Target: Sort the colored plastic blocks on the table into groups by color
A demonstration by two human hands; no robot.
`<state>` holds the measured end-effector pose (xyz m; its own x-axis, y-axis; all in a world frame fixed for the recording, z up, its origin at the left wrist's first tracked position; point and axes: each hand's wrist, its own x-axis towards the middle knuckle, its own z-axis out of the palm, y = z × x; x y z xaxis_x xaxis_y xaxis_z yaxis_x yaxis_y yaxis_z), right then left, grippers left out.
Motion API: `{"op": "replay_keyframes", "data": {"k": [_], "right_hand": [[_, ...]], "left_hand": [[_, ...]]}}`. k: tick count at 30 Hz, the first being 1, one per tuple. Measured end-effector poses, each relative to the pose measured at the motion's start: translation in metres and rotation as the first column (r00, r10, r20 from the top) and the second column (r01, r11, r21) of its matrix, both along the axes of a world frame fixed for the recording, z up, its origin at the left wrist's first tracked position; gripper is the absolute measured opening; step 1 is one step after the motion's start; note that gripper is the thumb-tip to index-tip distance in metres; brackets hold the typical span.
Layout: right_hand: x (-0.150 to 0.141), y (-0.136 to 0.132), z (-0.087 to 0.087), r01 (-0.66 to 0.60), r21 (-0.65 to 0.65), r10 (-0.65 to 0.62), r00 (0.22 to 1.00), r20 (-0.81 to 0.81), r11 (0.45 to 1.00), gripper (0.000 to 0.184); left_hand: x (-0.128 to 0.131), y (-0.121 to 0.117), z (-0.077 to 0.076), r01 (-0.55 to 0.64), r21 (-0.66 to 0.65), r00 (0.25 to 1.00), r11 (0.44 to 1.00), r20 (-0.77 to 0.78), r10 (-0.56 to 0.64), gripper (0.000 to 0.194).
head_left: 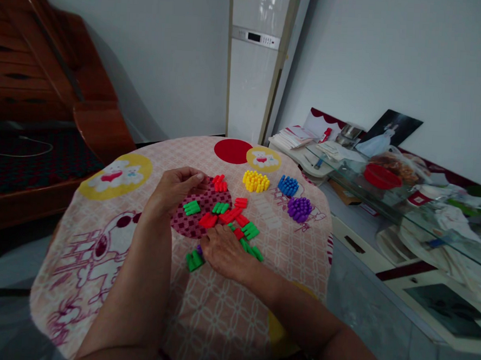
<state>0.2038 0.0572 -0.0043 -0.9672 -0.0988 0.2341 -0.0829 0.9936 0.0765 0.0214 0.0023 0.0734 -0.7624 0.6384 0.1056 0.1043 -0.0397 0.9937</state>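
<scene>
- Red pieces (230, 216) and green pieces (250, 230): scattered nearside of the yellow cluster (255, 181).
- Left hand (178, 190) nearly closed, right hand (223, 249) loosely curled; cannot tell whether either grips anything.
- Dragging the right hand could jumble them.

Whatever may be pinched in the left hand's grip (178, 188) cannot be told; whatever lies beneath the right hand's grip (223, 249) is hidden by it; the form of a purple piece (199, 250) is too small to be made out; the cloth-covered bench (211, 319) and the wooden sofa (35, 75) are cut off by the picture's edges, as is the air conditioner (250, 83), whose panel markings cannot be read.
</scene>
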Motion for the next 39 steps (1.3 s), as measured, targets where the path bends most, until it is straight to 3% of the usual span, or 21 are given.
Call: {"op": "replay_keyframes", "data": {"k": [4, 8, 10, 12, 15, 18, 21, 23, 28, 34, 39], "right_hand": [[-0.007, -0.002, -0.001, -0.043, -0.025, 0.043, 0.999, 0.008, 0.999, 0.021], [-0.007, 0.004, 0.007, 0.015, -0.164, -0.020, 0.999, -0.032, 0.986, 0.020], [0.003, 0.015, 0.016, 0.070, -0.304, -0.118, 0.983, -0.142, 0.950, 0.021], [0.021, 0.035, 0.024, 0.103, -0.488, -0.269, 0.921, -0.283, 0.866, 0.022], [0.055, 0.078, 0.027, 0.134, -0.741, -0.575, 0.725, -0.379, 0.658, 0.019], [0.091, 0.127, 0.017, 0.184, -0.888, -0.845, 0.436, -0.311, 0.421, 0.027], [0.121, 0.167, 0.001, 0.266, -0.906, -0.940, 0.186, -0.286, 0.328, 0.031], [0.133, 0.185, -0.008, 0.317, -0.899, -0.953, 0.111, -0.281, 0.302, 0.031], [0.141, 0.201, -0.021, 0.403, -0.876, -0.964, 0.113, -0.241, 0.266, 0.029], [0.136, 0.201, -0.024, 0.471, -0.836, -0.959, 0.152, -0.238, 0.282, 0.025], [0.138, 0.201, -0.026, 0.503, -0.796, -0.941, 0.210, -0.266, 0.338, 0.024]], "left_hand": [[-0.001, 0.002, -0.002, 0.014, -0.001, 1.000, 1.000, -0.011, -0.014, 0.037], [-0.001, 0.002, -0.003, 0.027, 0.016, 1.000, 0.999, -0.011, -0.027, 0.037], [0.000, 0.001, -0.002, 0.022, 0.011, 1.000, 1.000, -0.008, -0.022, 0.036], [-0.001, 0.000, -0.002, 0.008, 0.001, 1.000, 1.000, -0.004, -0.008, 0.035], [-0.003, -0.001, -0.003, -0.010, 0.012, 1.000, 1.000, -0.001, 0.010, 0.033], [-0.005, 0.000, -0.005, -0.010, 0.021, 1.000, 1.000, -0.005, 0.011, 0.032], [-0.004, 0.002, -0.005, -0.009, 0.002, 1.000, 1.000, -0.006, 0.009, 0.032], [-0.003, 0.003, -0.005, -0.001, -0.003, 1.000, 1.000, -0.003, 0.001, 0.030], [-0.004, 0.003, -0.006, 0.005, 0.004, 1.000, 1.000, 0.000, -0.005, 0.026], [-0.005, 0.003, -0.007, -0.017, -0.002, 1.000, 1.000, -0.005, 0.017, 0.026], [-0.004, 0.001, -0.005, -0.039, -0.022, 0.999, 0.999, 0.006, 0.039, 0.025]]}}
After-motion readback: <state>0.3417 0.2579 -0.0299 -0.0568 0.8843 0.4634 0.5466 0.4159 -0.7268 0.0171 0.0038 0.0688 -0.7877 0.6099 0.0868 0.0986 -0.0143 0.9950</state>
